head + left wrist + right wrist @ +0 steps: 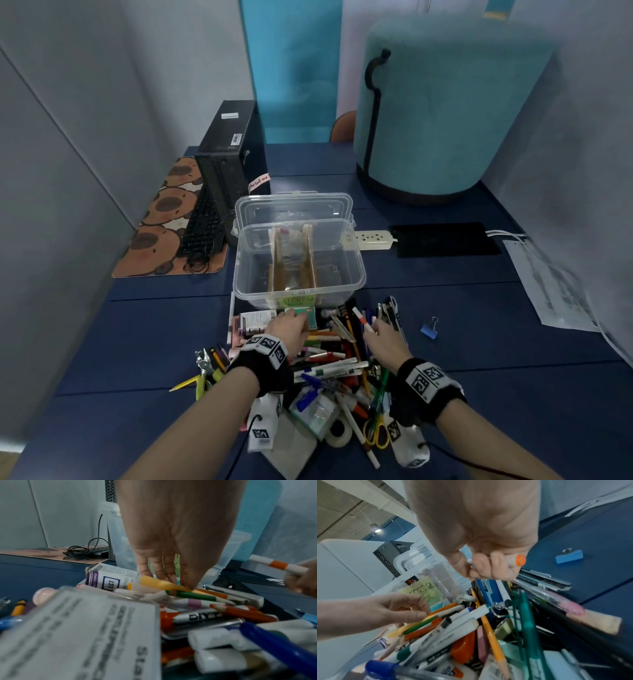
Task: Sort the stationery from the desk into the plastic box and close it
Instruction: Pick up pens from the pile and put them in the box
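The clear plastic box stands open mid-desk, its lid tipped back and cardboard dividers inside. A green "STORAGE BOX" note is stuck on its front wall. A heap of pens, markers and pencils lies just in front of it. My left hand reaches into the heap's far edge. Its straight fingers touch a small green packet beside a yellow pencil. My right hand grips a white marker with orange bands, lifted a little above the heap.
A blue binder clip lies alone right of the heap. A stamp pad carton sits at the heap's left. Behind are a computer tower, keyboard, power strip, black pad, teal stool and papers.
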A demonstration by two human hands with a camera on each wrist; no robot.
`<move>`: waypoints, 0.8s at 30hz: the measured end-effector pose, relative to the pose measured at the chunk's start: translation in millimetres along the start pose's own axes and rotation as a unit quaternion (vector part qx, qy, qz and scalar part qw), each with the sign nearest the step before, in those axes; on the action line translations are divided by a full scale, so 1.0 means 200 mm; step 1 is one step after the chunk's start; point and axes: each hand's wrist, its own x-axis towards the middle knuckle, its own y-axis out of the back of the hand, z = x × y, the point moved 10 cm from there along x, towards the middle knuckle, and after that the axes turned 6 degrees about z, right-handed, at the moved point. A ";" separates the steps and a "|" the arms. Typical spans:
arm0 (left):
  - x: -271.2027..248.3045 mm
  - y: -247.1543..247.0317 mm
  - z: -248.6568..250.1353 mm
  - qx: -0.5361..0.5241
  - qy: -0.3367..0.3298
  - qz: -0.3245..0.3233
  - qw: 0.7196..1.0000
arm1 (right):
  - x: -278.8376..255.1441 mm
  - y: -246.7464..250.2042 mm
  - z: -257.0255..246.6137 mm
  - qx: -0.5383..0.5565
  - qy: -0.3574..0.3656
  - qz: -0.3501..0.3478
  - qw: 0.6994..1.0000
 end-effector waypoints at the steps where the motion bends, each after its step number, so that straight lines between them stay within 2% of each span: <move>1: 0.00 -0.01 0.00 -0.003 -0.006 -0.007 1.000 | 0.00 -0.02 -0.01 0.001 0.008 -0.014 1.000; 5: 0.00 -0.03 -0.03 -0.017 -0.018 -0.052 0.998 | -0.02 -0.09 -0.14 0.012 0.062 -0.036 0.997; 9: -0.03 -0.06 -0.08 -0.009 -0.012 -0.096 0.995 | 0.01 -0.18 -0.22 0.002 0.062 -0.052 0.997; 13: -0.05 -0.06 -0.10 -0.020 -0.001 -0.084 0.996 | 0.03 -0.20 -0.21 -0.023 0.055 -0.050 0.997; 21: -0.11 0.01 -0.15 0.043 0.001 -0.068 0.997 | 0.02 -0.10 -0.09 0.047 0.036 -0.020 0.998; 24: -0.15 0.04 -0.20 0.032 0.003 -0.066 0.997 | 0.03 -0.08 -0.05 0.059 0.030 -0.017 0.998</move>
